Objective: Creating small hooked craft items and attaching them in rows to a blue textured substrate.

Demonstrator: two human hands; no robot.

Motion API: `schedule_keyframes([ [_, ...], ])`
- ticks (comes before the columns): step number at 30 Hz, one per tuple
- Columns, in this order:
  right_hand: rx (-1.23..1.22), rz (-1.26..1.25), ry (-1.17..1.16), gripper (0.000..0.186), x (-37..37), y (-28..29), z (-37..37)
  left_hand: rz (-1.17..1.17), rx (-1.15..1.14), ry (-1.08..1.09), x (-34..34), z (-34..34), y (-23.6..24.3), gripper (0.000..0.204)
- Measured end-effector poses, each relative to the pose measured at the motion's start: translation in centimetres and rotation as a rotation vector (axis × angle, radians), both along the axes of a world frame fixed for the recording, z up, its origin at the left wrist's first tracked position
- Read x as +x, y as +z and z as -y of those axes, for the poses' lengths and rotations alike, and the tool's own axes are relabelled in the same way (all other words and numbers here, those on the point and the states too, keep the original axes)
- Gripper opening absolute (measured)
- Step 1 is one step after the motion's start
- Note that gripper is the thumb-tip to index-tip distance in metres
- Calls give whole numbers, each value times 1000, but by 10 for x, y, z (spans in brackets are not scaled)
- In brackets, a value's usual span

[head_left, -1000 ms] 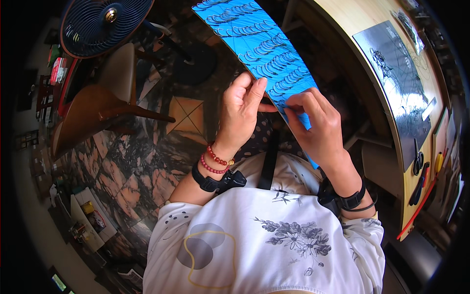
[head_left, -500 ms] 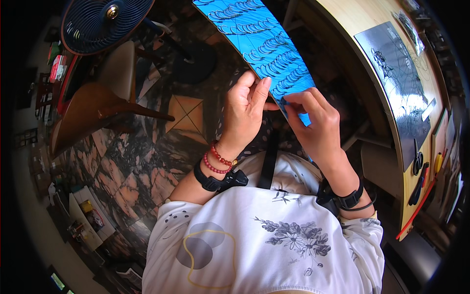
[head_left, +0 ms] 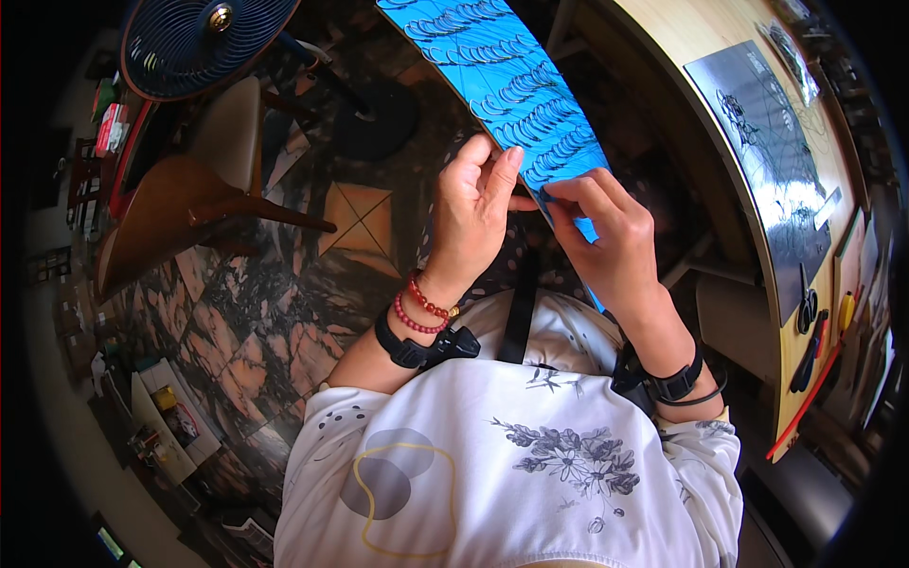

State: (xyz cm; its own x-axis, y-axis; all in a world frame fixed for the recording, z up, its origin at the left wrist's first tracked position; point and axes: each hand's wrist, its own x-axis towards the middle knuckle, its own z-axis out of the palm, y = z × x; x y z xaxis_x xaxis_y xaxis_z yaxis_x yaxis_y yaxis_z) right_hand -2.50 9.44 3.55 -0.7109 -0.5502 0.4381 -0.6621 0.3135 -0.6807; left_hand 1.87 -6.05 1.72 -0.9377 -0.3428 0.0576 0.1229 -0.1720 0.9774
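A long blue board, lined with rows of thin looped black wires or threads, slants from the top toward my lap. My left hand grips its left edge, thumb along the edge and fingers curled behind. My right hand bends over the board's lower part, thumb and index finger pinched close to its left edge; whatever is between those fingertips is hidden. Both forearms wear black straps, and the left wrist has red bead bracelets.
A wooden table on the right holds a dark reflective sheet with tangled threads, scissors and a yellow-handled tool. A standing fan and wooden chair are at upper left on marble flooring. A small open box lies lower left.
The board has shifted very slightly to the right at its top. Both hands keep almost the same grip and position, with only small movements.
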Motion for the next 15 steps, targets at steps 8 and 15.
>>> schedule_keyframes([
  [8,91,-207,-10,22,1,-10,-1,0,10,-4,-2,0,1,20],
  [15,143,-226,-12,21,5,-12,-3,23,48,15,0,-3,-6,19],
])
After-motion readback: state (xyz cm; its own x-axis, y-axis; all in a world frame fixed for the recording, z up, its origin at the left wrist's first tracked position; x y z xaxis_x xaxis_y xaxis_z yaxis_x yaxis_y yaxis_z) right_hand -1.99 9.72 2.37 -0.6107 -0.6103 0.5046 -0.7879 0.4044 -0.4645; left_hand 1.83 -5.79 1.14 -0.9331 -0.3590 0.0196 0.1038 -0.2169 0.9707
